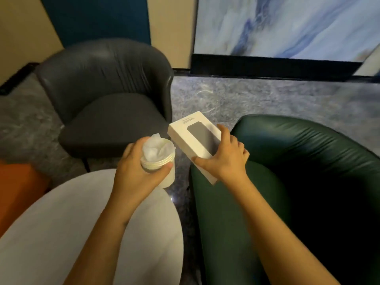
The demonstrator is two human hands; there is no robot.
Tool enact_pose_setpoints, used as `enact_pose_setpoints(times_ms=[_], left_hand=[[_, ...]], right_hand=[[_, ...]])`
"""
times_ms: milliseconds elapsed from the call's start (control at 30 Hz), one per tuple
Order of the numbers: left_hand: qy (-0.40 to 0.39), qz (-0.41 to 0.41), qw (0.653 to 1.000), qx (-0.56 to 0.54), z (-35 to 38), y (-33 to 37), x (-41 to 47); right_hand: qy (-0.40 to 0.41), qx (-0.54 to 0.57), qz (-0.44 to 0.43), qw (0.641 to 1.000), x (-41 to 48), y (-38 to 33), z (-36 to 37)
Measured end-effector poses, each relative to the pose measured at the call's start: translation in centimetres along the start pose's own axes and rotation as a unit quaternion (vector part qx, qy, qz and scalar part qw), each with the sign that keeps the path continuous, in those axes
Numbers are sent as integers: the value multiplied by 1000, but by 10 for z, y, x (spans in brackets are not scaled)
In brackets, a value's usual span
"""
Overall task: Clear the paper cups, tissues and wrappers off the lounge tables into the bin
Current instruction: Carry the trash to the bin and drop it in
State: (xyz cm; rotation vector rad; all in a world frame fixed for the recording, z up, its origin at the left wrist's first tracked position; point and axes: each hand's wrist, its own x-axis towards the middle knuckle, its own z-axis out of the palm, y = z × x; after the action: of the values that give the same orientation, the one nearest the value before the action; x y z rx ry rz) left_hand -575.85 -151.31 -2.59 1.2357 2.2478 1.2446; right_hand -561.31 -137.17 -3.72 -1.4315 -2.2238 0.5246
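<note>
The left grip (pixel 135 169) wraps around a stack of white paper cups (pixel 169 177), thumb across the rim, with a crumpled tissue (pixel 156 147) stuffed in the top cup. The right grip (pixel 224 159) clasps a white box (pixel 185 130) by its near end, tilted, just beside the cups. Both are held in the air above the far edge of the round white bench (pixel 61 223). A green armchair (pixel 308 161) stands to the right and a grey armchair (pixel 107 99) beyond.

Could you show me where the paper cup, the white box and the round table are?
paper cup (pixel 170 178): head view, on its bare side wall.
white box (pixel 202 138): head view, on the grey picture printed on its lid.
round table (pixel 61 223): head view, on its bare top.
</note>
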Motion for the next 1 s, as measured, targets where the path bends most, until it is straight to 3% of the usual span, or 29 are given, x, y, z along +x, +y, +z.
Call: enact_pose_setpoints(times_ms=[300,533,800,1000], left_hand=[[-76,189,976,-74,83,195,1],[-181,284,934,-119,240,382,-90],[-325,394,836,-198,420,572,-250],[-417,467,754,-199,519,665,-362]], right_hand=[[115,10,94,989,-32,105,-213],[206,-26,225,952,-135,272,-398],[310,-56,394,864,-313,455,-580],[373,-67,499,779,-422,539,-654]])
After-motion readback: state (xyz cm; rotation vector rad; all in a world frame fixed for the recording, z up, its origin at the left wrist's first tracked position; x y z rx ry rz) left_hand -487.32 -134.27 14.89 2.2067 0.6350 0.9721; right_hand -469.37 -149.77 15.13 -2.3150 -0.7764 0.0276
